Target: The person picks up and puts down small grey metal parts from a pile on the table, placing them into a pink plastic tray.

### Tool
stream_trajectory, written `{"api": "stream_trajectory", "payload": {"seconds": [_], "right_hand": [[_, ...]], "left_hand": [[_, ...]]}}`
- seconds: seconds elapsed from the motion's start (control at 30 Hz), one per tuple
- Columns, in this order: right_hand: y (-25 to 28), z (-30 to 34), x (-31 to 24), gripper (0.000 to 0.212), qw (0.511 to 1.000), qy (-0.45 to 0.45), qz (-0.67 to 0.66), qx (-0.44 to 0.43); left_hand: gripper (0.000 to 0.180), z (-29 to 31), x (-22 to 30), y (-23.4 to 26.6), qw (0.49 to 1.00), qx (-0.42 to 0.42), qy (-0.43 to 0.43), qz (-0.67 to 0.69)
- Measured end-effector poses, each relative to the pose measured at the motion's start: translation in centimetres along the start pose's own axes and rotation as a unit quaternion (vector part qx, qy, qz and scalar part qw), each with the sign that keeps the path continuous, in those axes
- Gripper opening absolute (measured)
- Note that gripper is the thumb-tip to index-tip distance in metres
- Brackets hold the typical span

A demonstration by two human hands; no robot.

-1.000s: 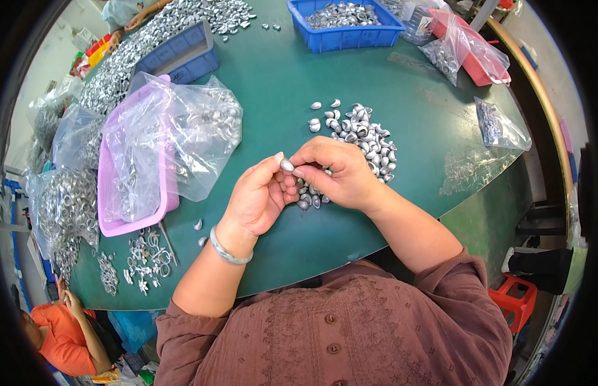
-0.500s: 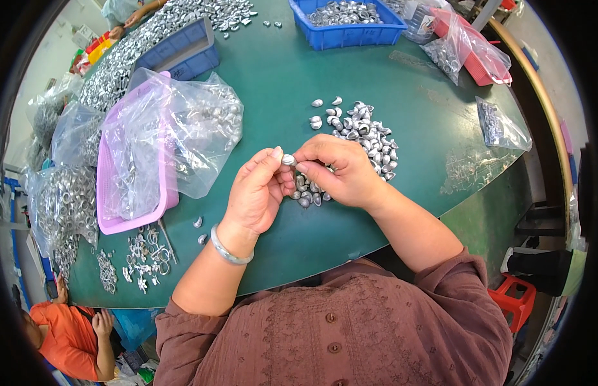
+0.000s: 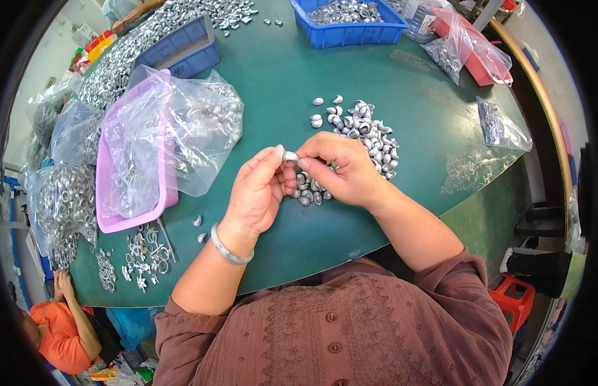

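Between the fingertips of both my hands is a small silver, ribbed, shell-shaped metal piece (image 3: pixel 290 156). My left hand (image 3: pixel 257 190) pinches its left side with thumb and fingers, and a pale bangle circles that wrist. Thumb and forefinger of my right hand (image 3: pixel 342 168) are closed at the piece's right end. Beneath and behind my right hand spreads a pile of similar silver pieces (image 3: pixel 376 138), partly hidden by the hand. A few loose ones (image 3: pixel 317 120) lie at the pile's far left edge.
Left of my hands, a lilac basket (image 3: pixel 106 215) holds clear plastic bags of parts. Ring-shaped parts (image 3: pixel 147 254) lie nearer. Farther back are a dark blue tray (image 3: pixel 199 58), a bright blue bin (image 3: pixel 350 37) and a red basket (image 3: pixel 482 74). An orange-clad person (image 3: pixel 61 341) sits at lower left.
My hands stay almost in place, with the piece shifted very slightly between my fingers. At lower left, the person in orange has brought both hands together at the table edge.
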State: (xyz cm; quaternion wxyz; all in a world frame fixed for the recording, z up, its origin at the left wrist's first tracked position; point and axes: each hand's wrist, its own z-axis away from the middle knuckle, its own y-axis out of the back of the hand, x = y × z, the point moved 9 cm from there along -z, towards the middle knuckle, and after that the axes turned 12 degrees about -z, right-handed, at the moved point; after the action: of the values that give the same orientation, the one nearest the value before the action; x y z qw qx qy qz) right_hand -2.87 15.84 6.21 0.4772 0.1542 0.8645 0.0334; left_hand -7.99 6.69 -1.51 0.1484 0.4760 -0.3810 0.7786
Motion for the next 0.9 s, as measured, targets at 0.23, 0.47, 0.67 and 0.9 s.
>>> {"api": "stream_trajectory", "payload": {"seconds": [0.23,0.47,0.67,0.9], "right_hand": [[0.2,0.0,-0.1,0.006,1.000,0.004,0.016,0.009],[0.1,0.0,-0.2,0.006,0.999,0.018,0.029,0.004],[-0.1,0.0,-0.1,0.006,0.999,0.021,0.033,-0.002],[0.5,0.0,0.7,0.007,0.996,0.004,0.075,0.037]], "left_hand": [[0.017,0.1,-0.1,-0.5,0.999,-0.028,-0.013,-0.024],[0.016,-0.1,-0.8,-0.4,0.999,-0.036,0.018,0.016],[0.016,-0.2,-1.2,-0.3,0.998,-0.042,0.040,0.039],[0.024,-0.7,0.6,1.8,0.993,-0.007,0.036,0.114]]}}
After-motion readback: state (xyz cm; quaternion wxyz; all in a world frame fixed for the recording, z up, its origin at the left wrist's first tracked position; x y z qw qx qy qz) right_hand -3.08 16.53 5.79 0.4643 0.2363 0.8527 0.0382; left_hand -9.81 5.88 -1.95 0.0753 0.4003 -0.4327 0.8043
